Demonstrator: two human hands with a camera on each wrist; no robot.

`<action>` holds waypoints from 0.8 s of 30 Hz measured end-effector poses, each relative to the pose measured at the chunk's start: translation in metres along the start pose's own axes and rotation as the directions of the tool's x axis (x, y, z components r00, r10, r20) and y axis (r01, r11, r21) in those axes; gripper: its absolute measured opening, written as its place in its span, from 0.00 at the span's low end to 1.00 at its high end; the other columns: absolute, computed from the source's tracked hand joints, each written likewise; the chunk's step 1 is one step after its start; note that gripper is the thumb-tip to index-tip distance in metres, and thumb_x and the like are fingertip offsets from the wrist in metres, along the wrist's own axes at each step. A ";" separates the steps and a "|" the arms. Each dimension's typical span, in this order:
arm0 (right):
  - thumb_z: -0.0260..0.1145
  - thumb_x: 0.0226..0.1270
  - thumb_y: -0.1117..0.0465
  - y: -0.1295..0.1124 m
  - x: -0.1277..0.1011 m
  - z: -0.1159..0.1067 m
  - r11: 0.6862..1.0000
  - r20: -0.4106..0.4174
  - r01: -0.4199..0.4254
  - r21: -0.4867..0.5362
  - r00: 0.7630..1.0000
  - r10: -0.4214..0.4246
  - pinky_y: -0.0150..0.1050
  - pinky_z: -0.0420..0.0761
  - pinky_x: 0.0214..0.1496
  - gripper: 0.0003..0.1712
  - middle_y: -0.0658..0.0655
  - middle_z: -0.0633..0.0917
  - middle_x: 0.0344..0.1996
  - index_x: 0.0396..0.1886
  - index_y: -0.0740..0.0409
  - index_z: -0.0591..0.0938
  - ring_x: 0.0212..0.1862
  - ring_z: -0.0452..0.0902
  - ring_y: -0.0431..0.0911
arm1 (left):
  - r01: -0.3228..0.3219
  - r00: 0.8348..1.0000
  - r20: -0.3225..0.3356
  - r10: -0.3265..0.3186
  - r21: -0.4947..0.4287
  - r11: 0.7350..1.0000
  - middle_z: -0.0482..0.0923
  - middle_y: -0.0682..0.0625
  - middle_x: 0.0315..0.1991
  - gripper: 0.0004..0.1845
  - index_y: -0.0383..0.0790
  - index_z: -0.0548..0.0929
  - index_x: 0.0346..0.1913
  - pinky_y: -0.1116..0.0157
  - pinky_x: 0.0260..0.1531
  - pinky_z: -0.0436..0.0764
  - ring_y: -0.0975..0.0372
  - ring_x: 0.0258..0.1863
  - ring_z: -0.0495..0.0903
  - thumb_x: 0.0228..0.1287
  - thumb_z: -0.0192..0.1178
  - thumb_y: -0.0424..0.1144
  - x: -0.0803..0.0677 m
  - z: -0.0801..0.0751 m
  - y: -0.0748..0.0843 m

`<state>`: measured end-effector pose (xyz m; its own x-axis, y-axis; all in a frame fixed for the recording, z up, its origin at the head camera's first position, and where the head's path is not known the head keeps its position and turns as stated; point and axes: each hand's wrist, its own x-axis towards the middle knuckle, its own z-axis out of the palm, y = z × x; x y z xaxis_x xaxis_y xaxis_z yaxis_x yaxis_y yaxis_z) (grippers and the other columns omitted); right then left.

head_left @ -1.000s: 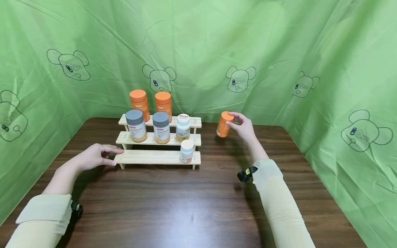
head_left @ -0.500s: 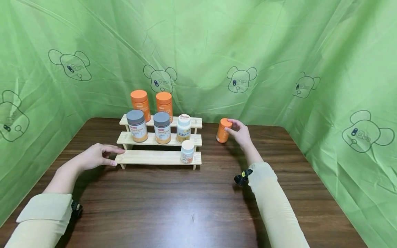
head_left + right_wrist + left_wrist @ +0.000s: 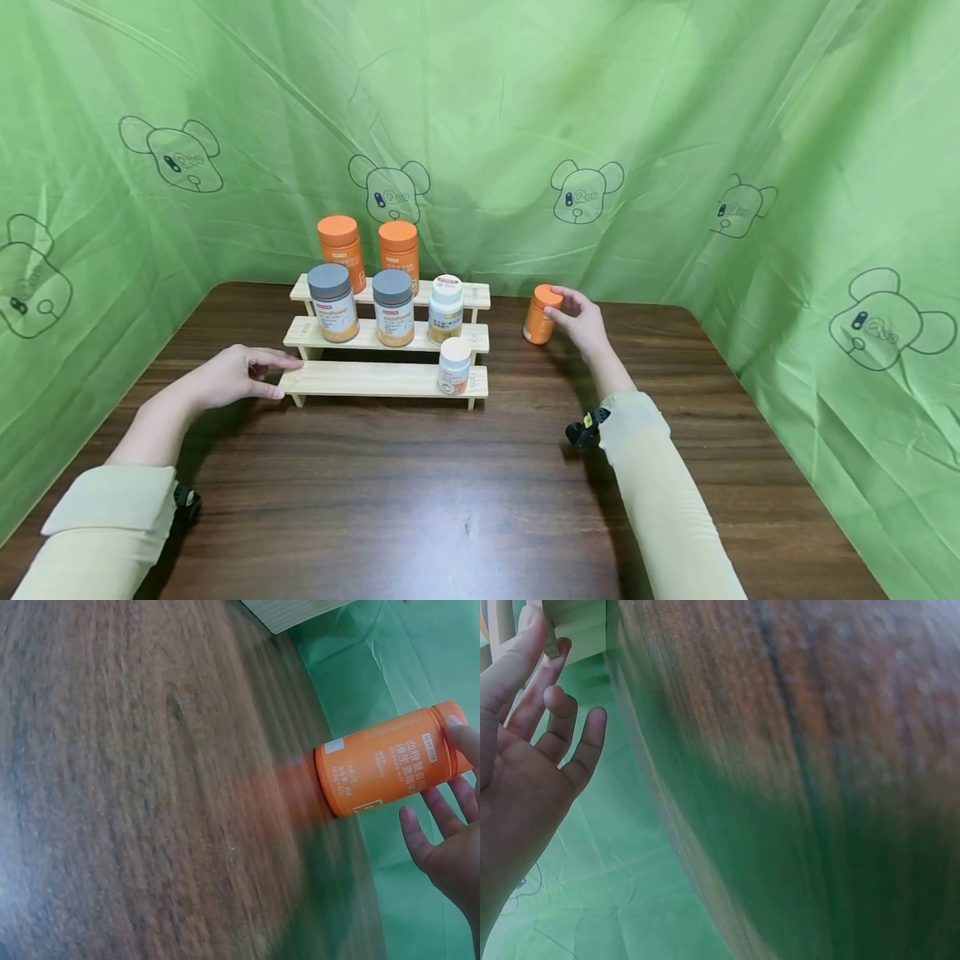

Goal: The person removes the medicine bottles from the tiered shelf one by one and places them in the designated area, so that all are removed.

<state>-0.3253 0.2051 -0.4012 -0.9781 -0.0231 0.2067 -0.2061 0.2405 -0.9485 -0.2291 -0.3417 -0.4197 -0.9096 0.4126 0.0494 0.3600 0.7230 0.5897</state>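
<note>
We wear pale beige long sleeves (image 3: 105, 517) on both arms, their cuffs ending at the wrists. A small black strap-mounted device (image 3: 587, 427) sits at each cuff, the right one showing a yellow spot.

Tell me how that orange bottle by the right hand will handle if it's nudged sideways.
The orange bottle stands upright on the table, tall and narrow, so it would probably tip rather than slide. Being round, it would likely roll once down. It looks like smooth plastic, possibly slippery for the right hand.

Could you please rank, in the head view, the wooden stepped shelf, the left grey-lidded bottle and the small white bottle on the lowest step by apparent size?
1. wooden stepped shelf
2. left grey-lidded bottle
3. small white bottle, smaller though nearer the camera.
</note>
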 end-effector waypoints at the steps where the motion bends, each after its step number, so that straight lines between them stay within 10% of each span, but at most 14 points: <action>1: 0.69 0.58 0.67 -0.001 0.000 0.000 1.000 0.004 0.001 0.001 1.000 -0.001 0.29 0.72 0.46 0.28 0.68 0.77 0.54 0.60 0.65 0.75 0.56 0.71 0.53 | 0.001 1.000 0.000 -0.001 0.000 1.000 0.81 0.44 0.48 0.26 0.46 0.84 0.52 0.69 0.26 0.68 0.69 0.22 0.67 0.45 0.74 0.43 0.000 0.000 0.000; 24: 0.68 0.59 0.64 -0.066 0.001 -0.013 0.998 0.065 0.056 -0.002 0.996 -0.055 0.51 0.64 0.66 0.34 0.61 0.70 0.65 0.66 0.61 0.69 0.67 0.62 0.55 | 0.004 1.000 -0.002 -0.004 0.000 1.000 0.80 0.42 0.52 0.25 0.46 0.83 0.53 0.70 0.30 0.70 0.66 0.28 0.70 0.46 0.73 0.41 -0.002 0.001 -0.001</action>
<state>-0.3119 0.2016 -0.3353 -0.9650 -0.0994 0.2428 -0.2601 0.2406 -0.9351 -0.2274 -0.3426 -0.4206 -0.9114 0.4086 0.0490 0.3566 0.7247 0.5896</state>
